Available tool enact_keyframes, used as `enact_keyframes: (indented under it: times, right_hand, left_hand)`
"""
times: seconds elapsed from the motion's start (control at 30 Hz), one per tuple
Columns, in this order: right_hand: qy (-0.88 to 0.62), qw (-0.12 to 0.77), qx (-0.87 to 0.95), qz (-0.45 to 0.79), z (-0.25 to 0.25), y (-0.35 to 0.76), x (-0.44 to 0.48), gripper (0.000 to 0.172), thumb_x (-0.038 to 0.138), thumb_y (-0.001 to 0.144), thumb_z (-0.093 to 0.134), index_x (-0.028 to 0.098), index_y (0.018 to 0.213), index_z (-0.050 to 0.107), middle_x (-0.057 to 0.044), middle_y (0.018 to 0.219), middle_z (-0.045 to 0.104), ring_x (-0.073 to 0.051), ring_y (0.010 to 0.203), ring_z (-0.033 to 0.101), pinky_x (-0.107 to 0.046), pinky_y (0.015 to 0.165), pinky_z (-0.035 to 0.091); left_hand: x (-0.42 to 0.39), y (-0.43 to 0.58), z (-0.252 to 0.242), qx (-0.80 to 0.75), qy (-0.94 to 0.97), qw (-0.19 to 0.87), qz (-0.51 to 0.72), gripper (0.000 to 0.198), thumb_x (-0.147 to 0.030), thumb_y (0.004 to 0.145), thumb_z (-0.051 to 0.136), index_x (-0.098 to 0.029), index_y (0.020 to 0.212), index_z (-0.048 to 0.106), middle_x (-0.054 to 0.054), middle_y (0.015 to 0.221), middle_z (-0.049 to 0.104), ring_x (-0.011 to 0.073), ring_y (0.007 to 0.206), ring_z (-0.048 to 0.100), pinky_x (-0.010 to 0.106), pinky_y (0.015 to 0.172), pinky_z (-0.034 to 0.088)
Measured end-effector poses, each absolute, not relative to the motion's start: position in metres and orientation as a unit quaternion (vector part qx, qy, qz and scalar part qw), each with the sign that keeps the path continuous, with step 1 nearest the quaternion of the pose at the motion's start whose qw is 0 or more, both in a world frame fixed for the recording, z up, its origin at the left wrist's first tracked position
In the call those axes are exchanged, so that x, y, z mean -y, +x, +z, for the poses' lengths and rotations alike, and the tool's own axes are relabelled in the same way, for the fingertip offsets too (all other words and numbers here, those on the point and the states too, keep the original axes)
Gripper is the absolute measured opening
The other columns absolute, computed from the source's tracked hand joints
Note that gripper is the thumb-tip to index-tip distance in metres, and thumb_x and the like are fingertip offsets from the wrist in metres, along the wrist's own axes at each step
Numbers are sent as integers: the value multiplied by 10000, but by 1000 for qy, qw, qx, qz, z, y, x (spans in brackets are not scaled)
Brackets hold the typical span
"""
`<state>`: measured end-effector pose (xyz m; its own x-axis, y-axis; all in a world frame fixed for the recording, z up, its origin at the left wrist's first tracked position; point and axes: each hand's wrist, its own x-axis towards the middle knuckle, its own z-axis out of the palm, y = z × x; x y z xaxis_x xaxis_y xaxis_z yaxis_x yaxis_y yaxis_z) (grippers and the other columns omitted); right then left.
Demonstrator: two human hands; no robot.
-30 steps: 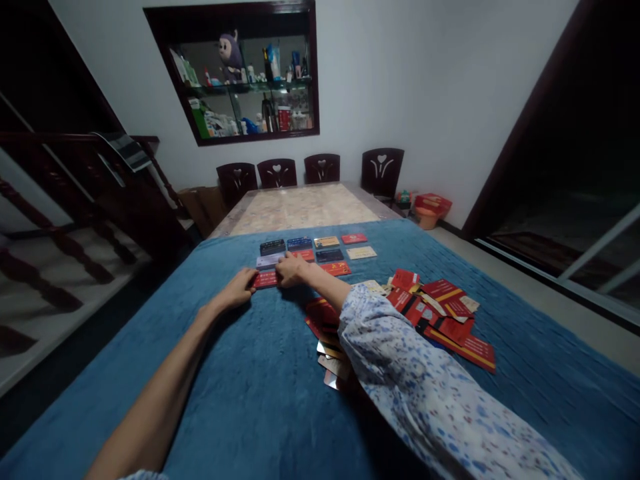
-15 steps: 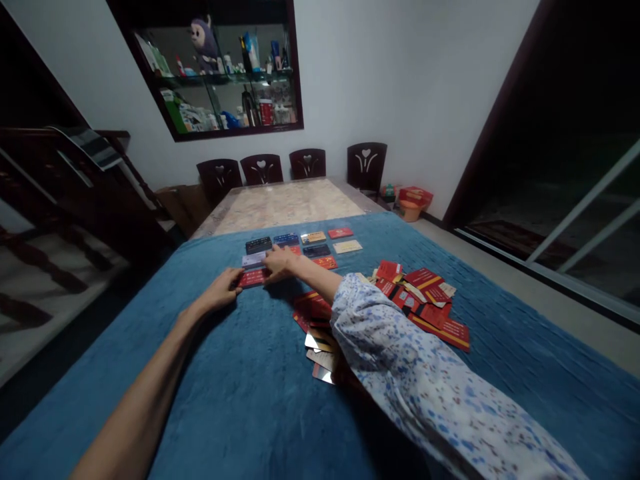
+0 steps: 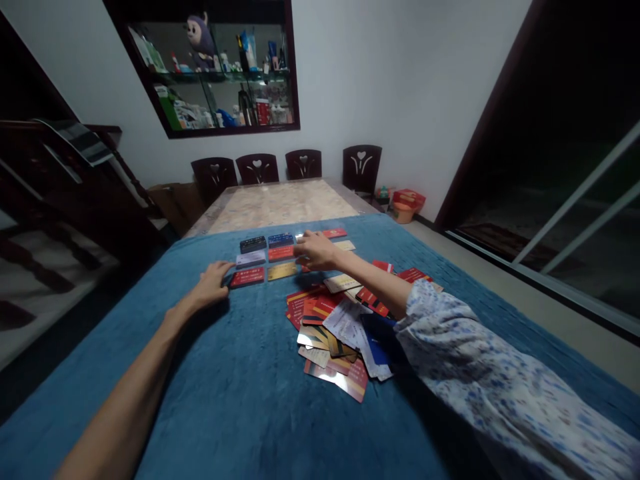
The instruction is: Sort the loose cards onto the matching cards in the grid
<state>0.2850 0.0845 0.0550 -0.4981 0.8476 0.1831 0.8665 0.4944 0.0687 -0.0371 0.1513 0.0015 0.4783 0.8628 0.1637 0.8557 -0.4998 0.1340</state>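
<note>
Several cards lie in neat rows point(image 3: 280, 253) on a blue cloth point(image 3: 240, 387). My left hand point(image 3: 213, 283) rests flat with fingers spread, its tips touching a red card point(image 3: 247, 277) at the near left of the rows. My right hand point(image 3: 316, 250) lies palm down over cards in the middle of the rows, fingers loosely curved; what is under it is hidden. A gold card point(image 3: 283, 271) lies between the two hands. A loose heap of red, white and blue cards point(image 3: 340, 333) sits under and beside my right forearm.
The blue cloth covers the near part of a long table point(image 3: 280, 203) with several dark chairs point(image 3: 305, 163) at its far end. A wall niche point(image 3: 220, 73) holds bottles and a toy. Stairs stand on the left, a glass door on the right.
My right hand has moved right, from beside the left hand to the middle of the rows. A gold card now lies where it was. The card heap shows more now.
</note>
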Motion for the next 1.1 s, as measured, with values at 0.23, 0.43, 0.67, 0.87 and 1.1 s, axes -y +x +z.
enact_keyframes:
  times: [0.23,0.43,0.67,0.87,1.1]
  right_hand:
    - [-498,112,853,-108,39,327,-53,200,231,929,529,183,900,721,-99,976,718,-246,1008,493,-354,787,302]
    - [-484,148,853,-127,26,357,-29,179,249,920,549,188,851,704,-92,915,703,-231,972,487,-336,732,263]
    - [-468,179,854,-141,8,383,-2,141,212,908,564,192,833,682,-70,853,688,-215,931,486,-340,746,261]
    - [-461,197,854,-139,-3,401,19,186,243,941,523,192,835,667,-73,851,676,-221,934,493,-348,760,284]
    - [-463,215,853,-104,-12,417,44,192,256,943,516,196,834,662,-89,867,678,-232,919,491,-361,760,320]
  left_hand:
    - [-136,-14,12,-464,875,-20,135,536,-291,765,451,-177,1274,572,144,1323,530,339,1207,479,522,967,433]
    - [-120,16,9,-393,903,-51,165,476,-239,768,456,-167,1209,619,150,1297,555,330,1180,500,509,939,436]
    - [-88,57,9,-295,938,-36,178,422,-222,829,470,-153,1223,605,156,1263,567,312,1167,503,512,959,409]
    - [-52,99,9,-244,955,2,165,316,-260,913,455,-173,1172,612,147,1257,576,299,1158,487,517,961,382]
    - [-22,135,9,-196,970,19,144,294,-235,900,486,-165,1159,605,161,1247,563,303,1135,477,511,922,383]
